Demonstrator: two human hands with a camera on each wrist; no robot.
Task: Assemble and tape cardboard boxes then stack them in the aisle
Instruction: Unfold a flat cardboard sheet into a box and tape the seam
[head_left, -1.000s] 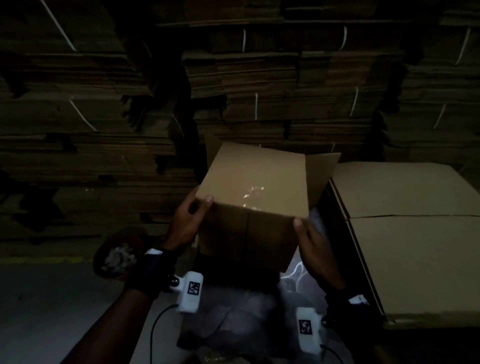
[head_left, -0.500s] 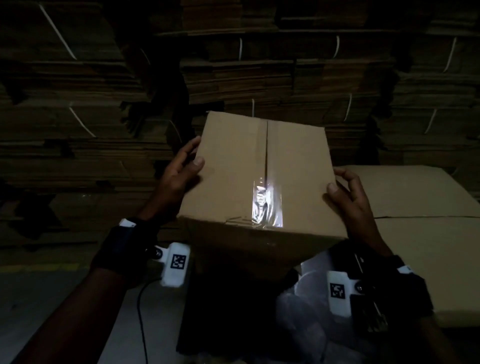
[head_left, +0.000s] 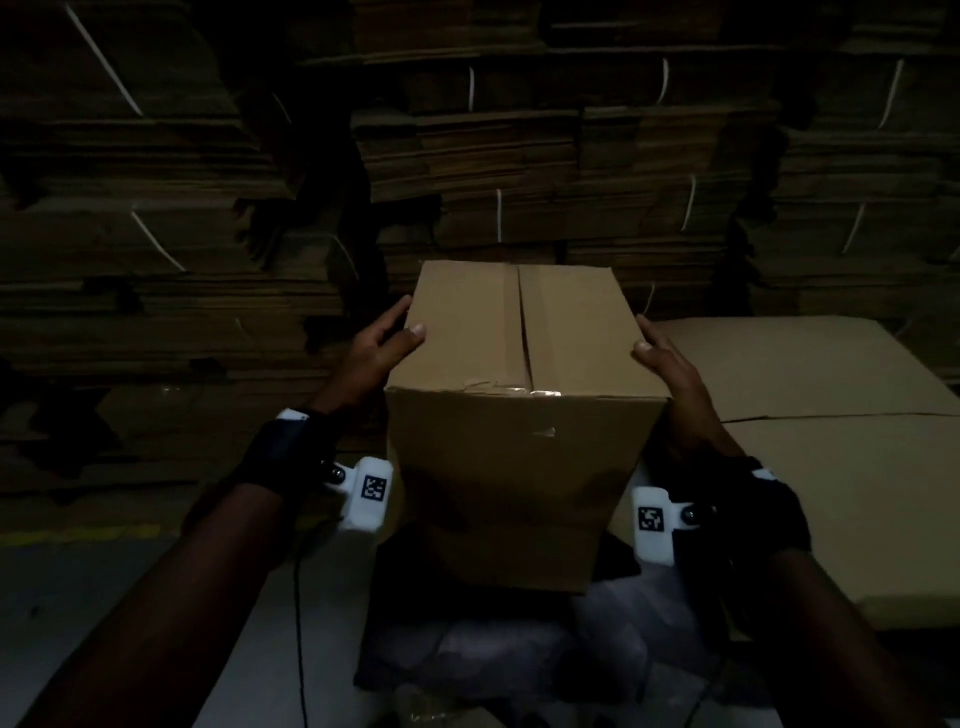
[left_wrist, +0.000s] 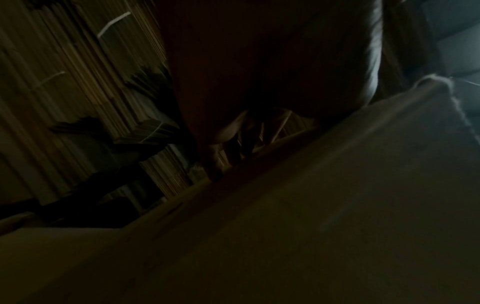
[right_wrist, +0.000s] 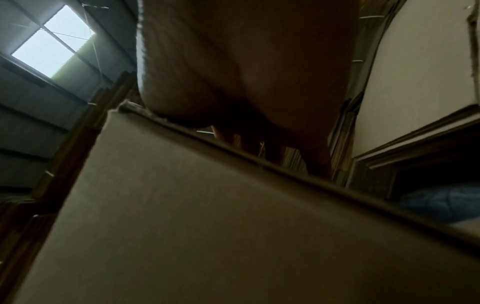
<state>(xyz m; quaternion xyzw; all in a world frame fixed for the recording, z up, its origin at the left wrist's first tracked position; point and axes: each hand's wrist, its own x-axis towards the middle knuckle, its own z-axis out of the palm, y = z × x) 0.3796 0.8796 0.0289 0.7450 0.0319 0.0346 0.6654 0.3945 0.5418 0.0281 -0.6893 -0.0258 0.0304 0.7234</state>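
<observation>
Closed cardboard box (head_left: 524, 395) held upright in front of the chest, taped seam on top. Left hand (head_left: 382, 345) grasping the box's left top edge, thumb on top, fingers down the side. Right hand (head_left: 662, 358) grasping the right top edge the same way. Just right of the box, a stack of flat cardboard sheets (head_left: 831, 415). Behind, strapped bundles of flattened cardboard (head_left: 545, 156). Dim floor (head_left: 104, 582) below.

floor (head_left: 130, 597) | yellow line (head_left: 78, 532) | crumpled plastic sheet, possibly (head_left: 493, 660) | flat cardboard stack (head_left: 831, 467)
</observation>
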